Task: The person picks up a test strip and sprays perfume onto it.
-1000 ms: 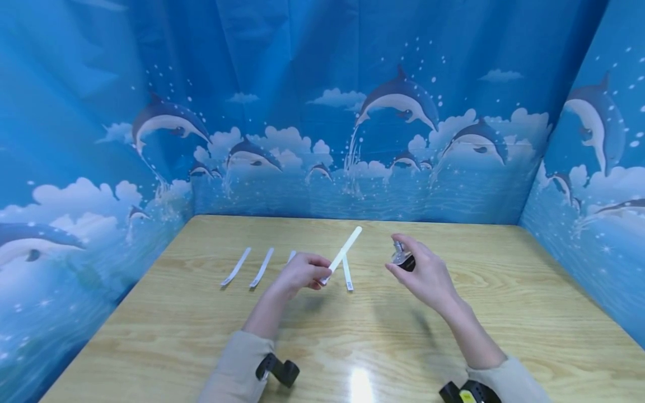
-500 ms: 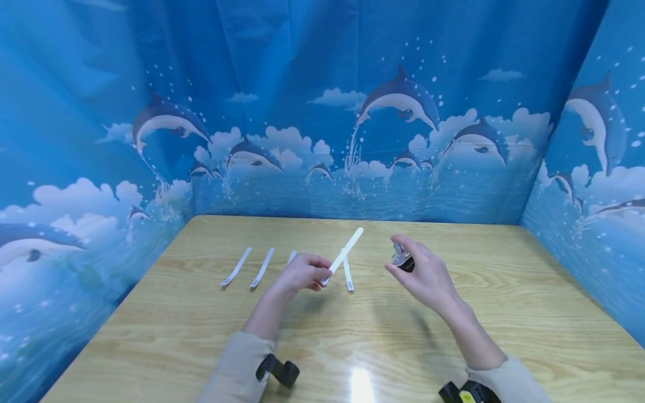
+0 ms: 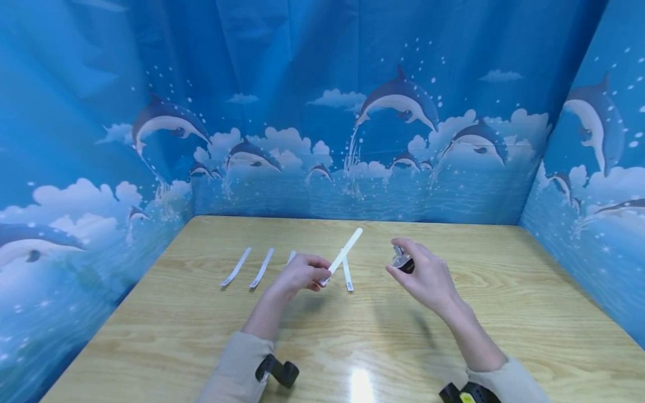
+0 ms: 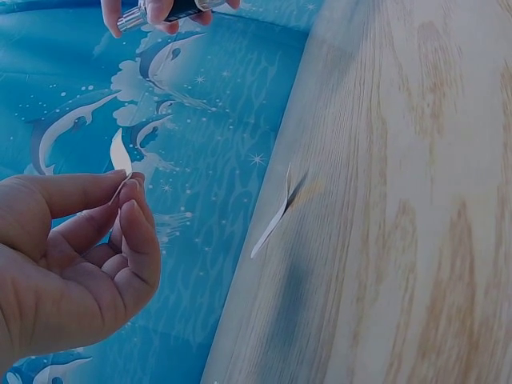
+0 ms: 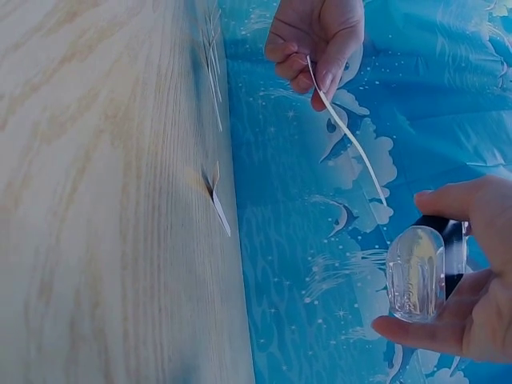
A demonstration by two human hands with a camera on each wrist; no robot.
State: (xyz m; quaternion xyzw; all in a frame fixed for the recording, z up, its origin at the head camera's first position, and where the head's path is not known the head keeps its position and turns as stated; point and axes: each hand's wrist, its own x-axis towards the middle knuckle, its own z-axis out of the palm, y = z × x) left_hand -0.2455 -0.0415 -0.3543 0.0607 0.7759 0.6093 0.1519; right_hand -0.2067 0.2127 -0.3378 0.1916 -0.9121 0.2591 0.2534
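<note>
My left hand [image 3: 302, 272] pinches a white paper test strip [image 3: 347, 246] near its lower end, between thumb and fingers. The strip slants up and right above the table, slightly bowed in the right wrist view. My right hand [image 3: 428, 274] grips a small perfume bottle [image 3: 404, 262] to the right of the strip, its index finger over the silver spray top [image 4: 132, 18]. Clear glass with a dark part shows in the right wrist view, where the bottle [image 5: 416, 276] sits between thumb and fingers. A gap separates bottle and strip.
Another paper strip [image 3: 347, 274] lies on the wooden table [image 3: 322, 347], just beyond the held one. To the left lie further strips [image 3: 235, 267], one partly hidden behind my left hand. A blue dolphin-print curtain [image 3: 302, 112] encloses the table's back and sides.
My right index finger has dipped slightly at the bottle's top. The left hand and its strip have stayed almost still.
</note>
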